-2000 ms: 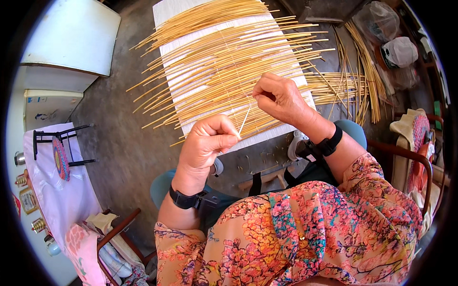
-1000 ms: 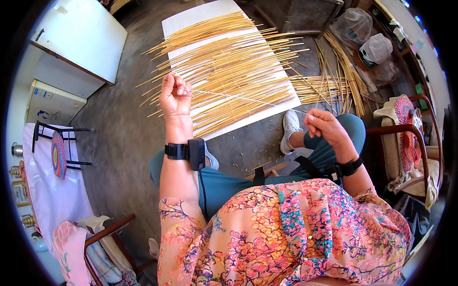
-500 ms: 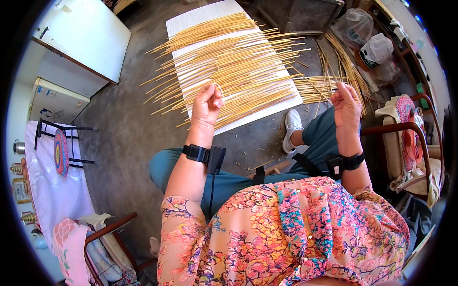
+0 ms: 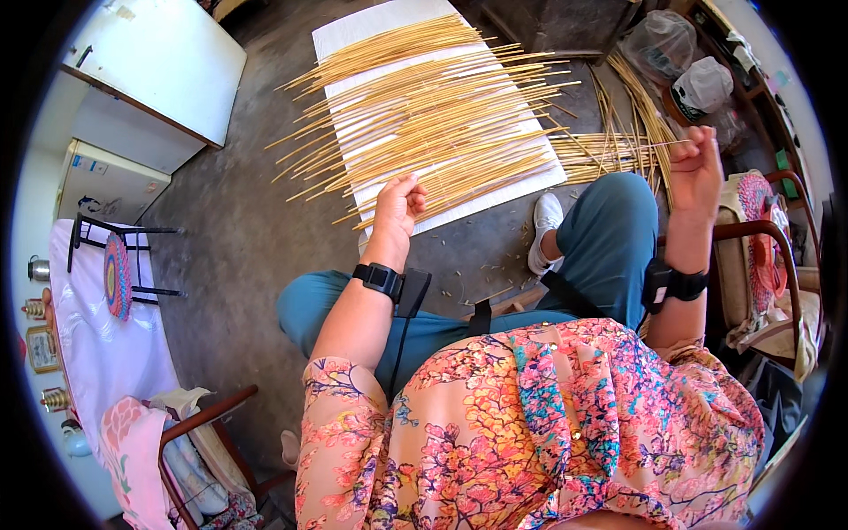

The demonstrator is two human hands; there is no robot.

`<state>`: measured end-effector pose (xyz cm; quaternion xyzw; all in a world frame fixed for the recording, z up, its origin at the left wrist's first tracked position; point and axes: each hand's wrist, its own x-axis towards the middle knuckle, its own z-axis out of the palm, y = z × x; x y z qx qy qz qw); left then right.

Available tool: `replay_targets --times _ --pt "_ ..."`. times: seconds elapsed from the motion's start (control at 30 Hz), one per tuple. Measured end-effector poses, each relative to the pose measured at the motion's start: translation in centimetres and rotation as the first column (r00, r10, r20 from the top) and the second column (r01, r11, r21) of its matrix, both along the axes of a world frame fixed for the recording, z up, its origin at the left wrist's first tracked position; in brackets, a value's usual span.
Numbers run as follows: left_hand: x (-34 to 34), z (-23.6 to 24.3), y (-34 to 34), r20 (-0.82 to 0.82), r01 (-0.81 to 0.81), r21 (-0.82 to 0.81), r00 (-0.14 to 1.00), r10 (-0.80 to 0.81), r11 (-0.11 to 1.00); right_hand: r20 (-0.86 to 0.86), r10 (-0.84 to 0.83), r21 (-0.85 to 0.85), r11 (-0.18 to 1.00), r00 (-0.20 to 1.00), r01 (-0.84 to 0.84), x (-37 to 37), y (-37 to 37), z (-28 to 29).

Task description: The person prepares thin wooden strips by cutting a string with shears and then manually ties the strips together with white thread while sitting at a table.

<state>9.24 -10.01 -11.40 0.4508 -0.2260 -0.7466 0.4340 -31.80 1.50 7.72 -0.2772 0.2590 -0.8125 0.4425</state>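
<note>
Long thin straw-coloured stalks (image 4: 442, 132) lie in several rows across a white board (image 4: 539, 146) on the floor. My left hand (image 4: 399, 205) is over the board's near edge, close to the nearest row. Its fingers are curled together, and what they may pinch is hidden. Out to the right, my right hand (image 4: 696, 172) is raised and pinches a thin, needle-like strand (image 4: 667, 144) that points left from the fingertips. Whether a thread links the two hands is too fine to see.
More loose stalks (image 4: 649, 102) lie right of the board, near plastic-wrapped bundles (image 4: 702, 88). Wooden armchairs (image 4: 764, 231) stand at both sides. A black-legged stool (image 4: 117, 274) lies against a sheet-covered surface (image 4: 97, 353) at left. Small offcuts litter the floor by my shoe (image 4: 548, 221).
My right hand has swung outward to the right and slightly up, holding the thin strand. My left hand has shifted a little right and down, fingers still curled.
</note>
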Motion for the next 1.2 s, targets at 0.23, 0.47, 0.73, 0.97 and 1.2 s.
replay_targets --times 0.23,0.47,0.73,0.97,1.2 --pt "1.0 -0.7 0.4 0.185 -0.071 -0.055 0.979 0.080 0.996 -0.023 -0.015 -0.165 0.986 1.000 0.011 -4.4 -0.3 2.7" --pt "1.2 -1.2 0.7 0.342 -0.117 -0.123 0.927 0.153 0.986 0.020 0.086 -0.019 0.996 0.996 -0.085 2.1 -5.3 0.1" --pt "0.6 -2.8 -0.4 0.714 0.199 -0.484 0.652 0.254 0.852 -0.022 0.187 0.388 0.907 0.982 -0.165 9.3 -11.2 -7.1" --pt "-2.9 -1.3 -2.0 0.928 0.769 -0.324 0.144 0.345 0.551 -0.095 0.353 0.623 0.751 0.931 -0.220 9.9 -11.4 -11.6" --pt "-5.6 -4.9 -0.6 0.902 0.880 -0.145 -0.069 0.425 0.452 -0.092 0.332 0.649 0.735 0.939 -0.197 9.3 -11.4 -11.7"
